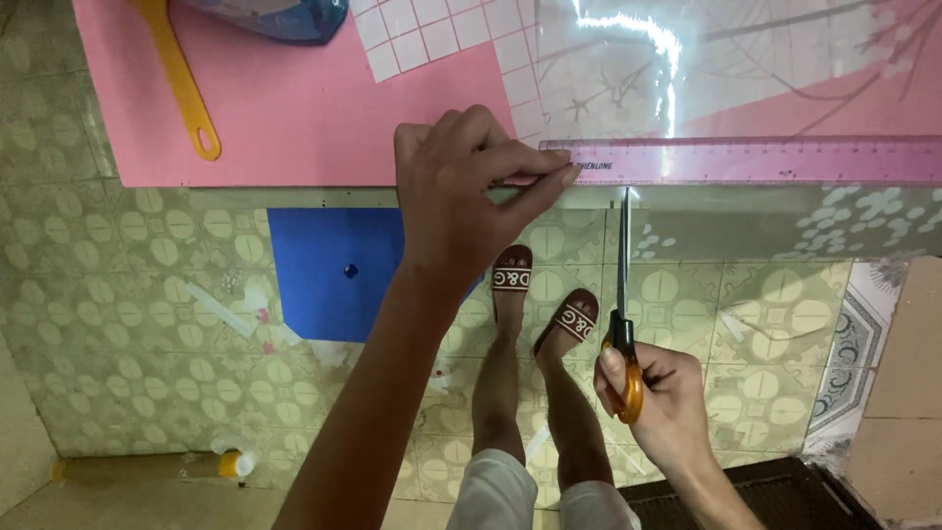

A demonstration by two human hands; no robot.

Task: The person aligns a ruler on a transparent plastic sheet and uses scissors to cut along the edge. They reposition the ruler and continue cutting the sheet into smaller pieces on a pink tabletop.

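My left hand (461,186) presses down on the left end of a long pink ruler (765,160) that lies along the near edge of the table. My right hand (653,393) grips orange-handled scissors (622,294), blades pointing up at the table edge just below the ruler. A clear plastic sheet (687,69) with a branch pattern lies on the pink paper (285,108) under the ruler and hangs over the table edge. The scissor tips touch that overhanging sheet.
A yellow handle (182,83) and a blue object (285,18) rest on the pink paper at the back left. White grid paper (442,39) lies beside them. Below, a blue sheet (329,275), paper scraps and a small bottle (234,461) lie on the patterned tile floor near my sandalled feet (540,294).
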